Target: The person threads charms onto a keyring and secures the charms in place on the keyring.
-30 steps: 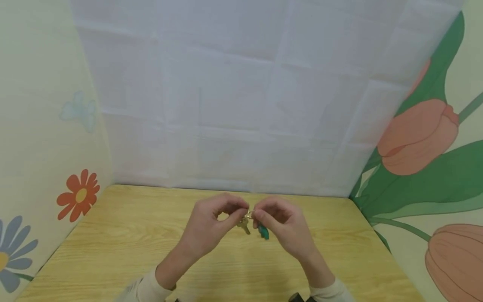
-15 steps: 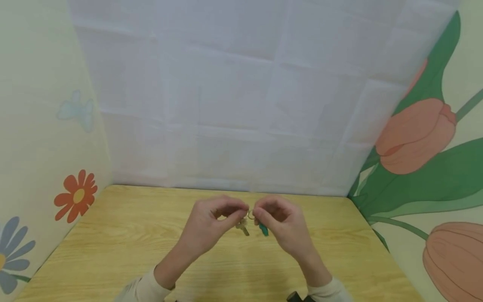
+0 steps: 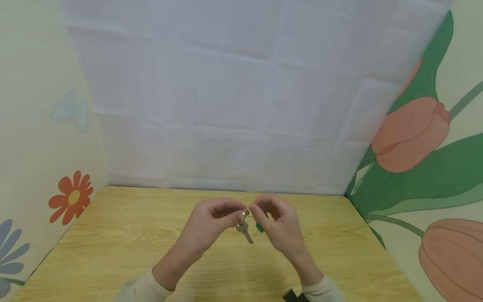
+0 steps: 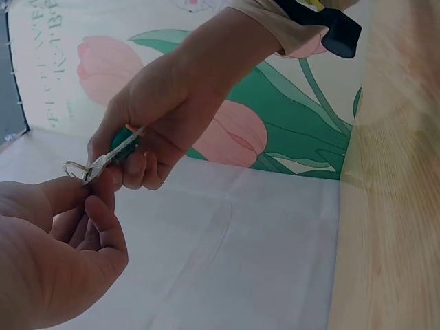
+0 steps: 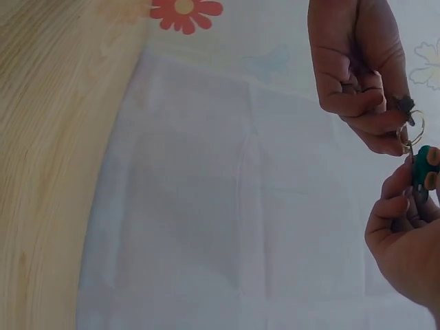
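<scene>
Above the pale yellow wood-grain worktop (image 3: 147,243), midway between its side edges and nearer its back edge, two bare hands are meeting fingertip to fingertip. The left hand (image 3: 211,220) is pinching with thumb and forefinger where a flat, silver-grey metal key (image 3: 245,233) and a thin gold-coloured metal ring (image 5: 423,130) are meeting; which of them it is gripping, I cannot tell. The key is hanging below those fingertips, blade slanting toward the worktop's front edge. The right hand (image 3: 281,228) is holding a small teal-green charm (image 5: 421,162) in curled fingers, with the ring showing between the hands. Compared with half a second ago, the key is hanging lower and showing more fully, while the charm is hiding more behind the right thumb. That is suggesting the key is turning on the ring, apparently without coming free.
</scene>
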`<state>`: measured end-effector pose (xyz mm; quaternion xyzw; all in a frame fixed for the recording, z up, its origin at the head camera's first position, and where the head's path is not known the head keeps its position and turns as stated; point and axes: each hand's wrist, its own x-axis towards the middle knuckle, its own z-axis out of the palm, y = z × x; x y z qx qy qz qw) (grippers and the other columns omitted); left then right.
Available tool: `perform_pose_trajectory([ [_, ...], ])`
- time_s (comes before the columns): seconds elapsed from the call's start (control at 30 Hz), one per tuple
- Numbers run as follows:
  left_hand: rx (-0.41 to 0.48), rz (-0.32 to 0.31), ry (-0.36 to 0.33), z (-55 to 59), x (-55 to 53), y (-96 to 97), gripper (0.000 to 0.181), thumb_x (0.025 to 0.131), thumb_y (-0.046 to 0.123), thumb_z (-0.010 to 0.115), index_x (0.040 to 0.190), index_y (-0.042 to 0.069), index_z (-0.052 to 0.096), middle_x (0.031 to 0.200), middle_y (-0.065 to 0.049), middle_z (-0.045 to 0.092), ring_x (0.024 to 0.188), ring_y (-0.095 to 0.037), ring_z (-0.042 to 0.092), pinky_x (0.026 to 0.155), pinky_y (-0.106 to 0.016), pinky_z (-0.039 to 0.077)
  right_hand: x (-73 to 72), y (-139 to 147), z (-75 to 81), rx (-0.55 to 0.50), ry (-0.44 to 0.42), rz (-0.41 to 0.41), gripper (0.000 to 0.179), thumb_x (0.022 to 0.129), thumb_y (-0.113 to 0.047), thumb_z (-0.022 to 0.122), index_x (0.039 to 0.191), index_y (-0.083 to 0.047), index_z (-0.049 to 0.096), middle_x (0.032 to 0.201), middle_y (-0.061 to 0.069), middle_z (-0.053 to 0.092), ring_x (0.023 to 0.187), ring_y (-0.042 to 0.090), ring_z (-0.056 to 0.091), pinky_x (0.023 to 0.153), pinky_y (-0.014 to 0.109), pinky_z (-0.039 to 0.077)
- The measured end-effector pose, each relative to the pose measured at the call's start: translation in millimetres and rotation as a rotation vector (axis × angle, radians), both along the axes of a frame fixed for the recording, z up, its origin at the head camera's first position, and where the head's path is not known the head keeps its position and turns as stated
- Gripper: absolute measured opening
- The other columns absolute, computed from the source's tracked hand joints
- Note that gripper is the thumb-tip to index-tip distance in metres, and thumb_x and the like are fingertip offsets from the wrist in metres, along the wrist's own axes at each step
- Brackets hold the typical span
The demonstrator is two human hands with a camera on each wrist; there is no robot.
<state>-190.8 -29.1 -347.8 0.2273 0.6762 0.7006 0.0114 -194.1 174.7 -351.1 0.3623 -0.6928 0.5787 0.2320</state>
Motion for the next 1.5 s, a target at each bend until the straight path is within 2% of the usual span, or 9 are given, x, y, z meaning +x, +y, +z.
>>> perform_pose_trajectory([
  [0.33,0.05,-0.052,-0.03,-1.2,-0.8,0.5,0.029,0.099,0.027,0.07,0.123,0.011,0.07,0.121,-0.005,0.07,0.112,-0.025,0.064,0.096,-0.038,0.051,-0.4,-1.0,0.4,0.009,0.057,-0.066,0.011,0.093,0.009,0.069,0.099,0.001,0.068,0.079,0.007,0.066,0.061,0.015,0.054,0.053,0.024,0.042],
  [0.43,-0.02,-0.016,0.076,-3.0,-0.4,2.9,0.028,0.099,0.033,0.069,0.121,0.015,0.069,0.121,-0.001,0.068,0.114,-0.02,0.063,0.099,-0.039,0.049,1.2,-1.8,0.9,0.003,0.08,-0.086,0.014,0.092,0.011,0.069,0.098,-0.001,0.068,0.078,0.005,0.065,0.061,0.014,0.054,0.052,0.023,0.042],
  [0.6,-0.196,0.133,0.276,-5.8,0.3,5.9,0.016,0.097,0.04,0.071,0.106,0.027,0.07,0.107,0.011,0.068,0.105,-0.01,0.062,0.091,-0.044,0.048,3.7,-2.3,2.4,0.002,0.127,-0.086,0.017,0.091,0.013,0.069,0.099,-0.003,0.068,0.078,0.006,0.065,0.06,0.014,0.053,0.052,0.024,0.042],
  [0.7,-0.211,0.142,0.288,-4.8,1.5,5.3,0.011,0.097,0.04,0.071,0.104,0.03,0.071,0.101,0.013,0.069,0.096,-0.011,0.062,0.083,-0.042,0.048,4.2,-2.3,3.1,0.006,0.149,-0.071,0.02,0.091,0.015,0.067,0.1,-0.003,0.068,0.08,0.009,0.065,0.06,0.014,0.053,0.052,0.024,0.043],
  [0.87,-0.186,0.069,0.265,-2.3,4.4,3.4,0.011,0.099,0.037,0.069,0.104,0.029,0.073,0.096,0.011,0.072,0.083,-0.017,0.062,0.073,-0.035,0.05,6.3,-0.6,3.1,-0.01,0.109,-0.072,0.018,0.093,0.013,0.066,0.101,-0.003,0.068,0.084,0.014,0.065,0.062,0.015,0.056,0.055,0.023,0.047],
  [1.0,-0.195,0.063,0.322,-3.3,5.1,5.1,0.009,0.099,0.035,0.069,0.102,0.028,0.073,0.09,0.012,0.072,0.08,-0.016,0.063,0.071,-0.033,0.049,7.5,1.5,3.2,-0.031,0.059,-0.093,0.016,0.094,0.011,0.065,0.101,-0.003,0.068,0.085,0.015,0.065,0.064,0.016,0.057,0.057,0.024,0.049],
  [1.13,-0.177,0.088,0.447,-6.6,5.5,8.4,0.002,0.099,0.025,0.071,0.099,0.026,0.073,0.084,0.013,0.068,0.077,-0.012,0.063,0.069,-0.032,0.049,7.2,2.5,3.1,-0.032,0.038,-0.082,0.014,0.095,0.01,0.065,0.102,-0.003,0.067,0.082,0.013,0.064,0.062,0.016,0.055,0.055,0.024,0.048],
  [1.33,-0.131,0.144,0.735,-10.7,4.5,12.5,0.019,0.09,0.001,0.073,0.094,0.02,0.07,0.084,0.01,0.064,0.075,-0.009,0.06,0.066,-0.028,0.052,4.7,2.7,0.4,-0.045,-0.002,-0.049,0.006,0.097,0.004,0.066,0.1,-0.002,0.066,0.075,0.008,0.06,0.057,0.015,0.053,0.049,0.024,0.046],
  [1.5,-0.122,0.181,0.935,-10.8,2.8,13.7,0.02,0.084,-0.003,0.072,0.092,0.016,0.07,0.086,0.008,0.062,0.077,-0.008,0.059,0.07,-0.022,0.051,2.0,3.0,-2.3,-0.059,-0.024,-0.042,0.003,0.098,0.0,0.067,0.1,0.002,0.066,0.077,0.009,0.061,0.057,0.014,0.053,0.048,0.024,0.046],
])
